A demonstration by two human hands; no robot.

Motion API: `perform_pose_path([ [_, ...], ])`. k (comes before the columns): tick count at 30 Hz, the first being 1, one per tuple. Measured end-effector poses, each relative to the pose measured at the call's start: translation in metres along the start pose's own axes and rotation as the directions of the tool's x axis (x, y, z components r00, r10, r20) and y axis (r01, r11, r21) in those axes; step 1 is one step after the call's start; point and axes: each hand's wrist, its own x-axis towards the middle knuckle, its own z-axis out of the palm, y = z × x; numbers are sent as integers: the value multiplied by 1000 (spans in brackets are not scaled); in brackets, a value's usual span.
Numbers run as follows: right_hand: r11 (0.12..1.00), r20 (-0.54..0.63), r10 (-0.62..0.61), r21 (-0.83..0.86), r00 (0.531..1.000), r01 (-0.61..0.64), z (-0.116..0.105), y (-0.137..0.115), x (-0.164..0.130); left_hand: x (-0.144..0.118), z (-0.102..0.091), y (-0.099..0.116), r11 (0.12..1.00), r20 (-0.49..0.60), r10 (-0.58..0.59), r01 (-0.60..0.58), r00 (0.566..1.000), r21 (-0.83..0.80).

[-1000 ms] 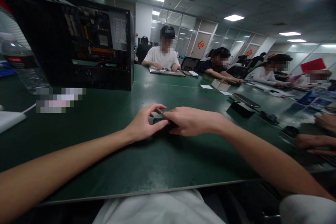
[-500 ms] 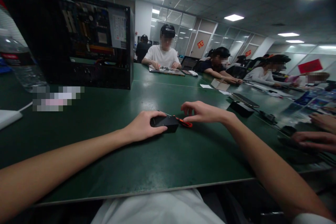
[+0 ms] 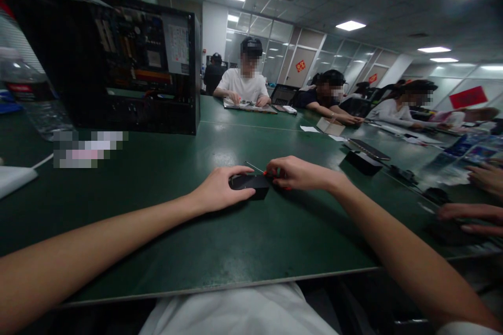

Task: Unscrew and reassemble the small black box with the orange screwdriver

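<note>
A small black box point(image 3: 251, 184) lies on the green table point(image 3: 220, 241) in front of me. My left hand point(image 3: 220, 191) grips its near and left side, thumb along the front. My right hand point(image 3: 301, 174) is closed on a red-handled screwdriver point(image 3: 262, 171) just right of the box; its thin metal shaft sticks out to the upper left over the box's far edge. Most of the red handle is hidden inside my fingers.
An open black computer case point(image 3: 118, 57) stands at the back left, a water bottle point(image 3: 31, 94) beside it. A white object point(image 3: 13, 179) lies at the left edge. Several people work along the far and right sides; another person's hands point(image 3: 471, 214) rest at the right.
My right hand has closed around the red-handled screwdriver that lay beside the box and lifted it. My left hand stays on the black box.
</note>
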Motion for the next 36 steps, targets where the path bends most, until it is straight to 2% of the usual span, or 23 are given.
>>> perform_pose_path([
  [4, 999, -45, -28, 35, 999, 29, 0, -1, 2, 2, 1, 5, 1000, -1, -23, 23, 1000, -12],
  [6, 998, -153, -29, 54, 988, 38, -5, -4, 0, 3, 1, 6, 999, 1, -37, 37, 999, -6],
  [8, 997, -329, -8, 71, 944, 33, -14, -9, -3, 3, 1, 7, 999, 0, -40, 40, 999, -2],
  [10, 996, -488, 29, 90, 872, 17, -28, -16, -8, 3, 2, 7, 999, 0, -39, 39, 999, -6],
  [12, 997, -564, 46, 83, 824, 1, -44, -25, -13, 3, 3, 7, 999, -1, -44, 44, 999, -19],
  [15, 1000, -535, -11, -1, 845, 12, -72, -37, -15, 3, 3, 7, 998, 2, -55, 55, 999, -39],
  [18, 993, -421, -92, -111, 902, 49, -95, -49, -8, 3, 3, 7, 996, 19, -78, 79, 997, -42],
  [21, 976, -295, -149, -200, 944, 92, -106, -62, 1, 3, 2, 8, 994, 33, -101, 102, 994, -27],
  [25, 967, -241, -149, -240, 959, 89, -110, -72, 4, 4, 3, 7, 995, 24, -97, 98, 995, -30],
  [29, 960, -173, -151, -260, 973, 103, -111, -71, 2, 4, 3, 6, 996, 21, -77, 78, 997, -45],
  [36, 942, -192, -122, -332, 974, 52, -106, -62, 9, 6, 2, 6, 997, 36, -63, 65, 997, -40],
])
